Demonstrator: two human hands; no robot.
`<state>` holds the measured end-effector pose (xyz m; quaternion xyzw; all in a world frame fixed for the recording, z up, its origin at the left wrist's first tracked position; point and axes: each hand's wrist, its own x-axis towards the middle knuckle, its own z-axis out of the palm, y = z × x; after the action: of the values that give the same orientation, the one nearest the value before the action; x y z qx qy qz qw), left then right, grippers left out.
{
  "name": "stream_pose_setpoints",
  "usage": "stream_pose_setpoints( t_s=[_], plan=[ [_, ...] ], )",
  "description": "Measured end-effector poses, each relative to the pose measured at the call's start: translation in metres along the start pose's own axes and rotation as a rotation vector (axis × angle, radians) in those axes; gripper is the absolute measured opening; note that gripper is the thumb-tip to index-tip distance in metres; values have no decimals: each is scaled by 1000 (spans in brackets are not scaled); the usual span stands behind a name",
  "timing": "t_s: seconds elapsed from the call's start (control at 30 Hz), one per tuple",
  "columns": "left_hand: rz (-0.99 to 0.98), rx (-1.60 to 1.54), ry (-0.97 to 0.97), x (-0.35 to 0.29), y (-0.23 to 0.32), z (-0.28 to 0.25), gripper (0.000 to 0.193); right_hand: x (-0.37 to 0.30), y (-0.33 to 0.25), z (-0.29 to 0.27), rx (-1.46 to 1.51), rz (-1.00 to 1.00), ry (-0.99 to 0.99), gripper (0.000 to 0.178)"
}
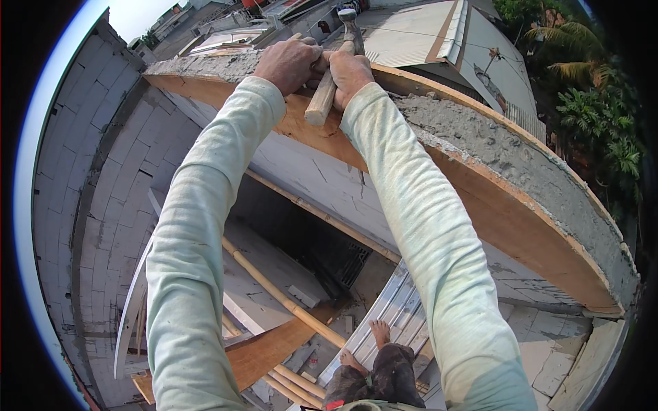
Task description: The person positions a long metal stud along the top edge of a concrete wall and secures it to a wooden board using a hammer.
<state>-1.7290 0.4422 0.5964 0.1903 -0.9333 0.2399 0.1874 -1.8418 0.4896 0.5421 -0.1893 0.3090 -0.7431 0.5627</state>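
Observation:
Both my arms reach up to the top of a wall beam with a plywood form board (521,219) along its near side and rough grey concrete (480,130) on top. My right hand (351,77) is closed around a hammer (321,108). The wooden handle slants toward me, and the metal head points away, beyond the beam. My left hand (291,63) is closed just left of the hammer, close to my right hand. A small wooden tip shows above its fingers; what it grips is mostly hidden.
My bare feet (351,362) stand on ribbed metal sheets (384,308), high above a lower floor. Bamboo poles (274,291) and a loose plywood sheet (267,353) cross below. A block wall (116,198) rises at left. Beyond the beam are roofs (411,41) and trees (603,130).

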Motion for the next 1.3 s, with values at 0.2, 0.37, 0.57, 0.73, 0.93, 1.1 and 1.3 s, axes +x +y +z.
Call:
stream_pose_setpoints(
  t_s=[0.2, 0.37, 0.57, 0.73, 0.93, 1.1, 1.3],
  plan=[
    [24, -18, 41, -1, 4, 5, 17, -15, -3, -1, -73, -112, 96, 39],
    [-4, -66, 14, -7, 0, 4, 17, -76, -20, 7, -286, -269, 126, 26],
    [20, -64, 6, -1, -2, 7, 19, -127, -36, 3, -596, -313, 282, 37],
    [36, -56, 19, 0, -2, 9, 20, -130, -20, -3, -907, -636, 378, 35],
    [21, -46, -40, 1, 2, 6, 19, -126, 7, 10, -1122, -662, 383, 45],
    [20, -64, -21, -3, -1, 6, 19, -132, 3, 13, -1096, -618, 370, 42],
    [51, -55, -8, 0, -3, 9, 21, -137, 2, 9, -1027, -729, 432, 44]
  ],
)
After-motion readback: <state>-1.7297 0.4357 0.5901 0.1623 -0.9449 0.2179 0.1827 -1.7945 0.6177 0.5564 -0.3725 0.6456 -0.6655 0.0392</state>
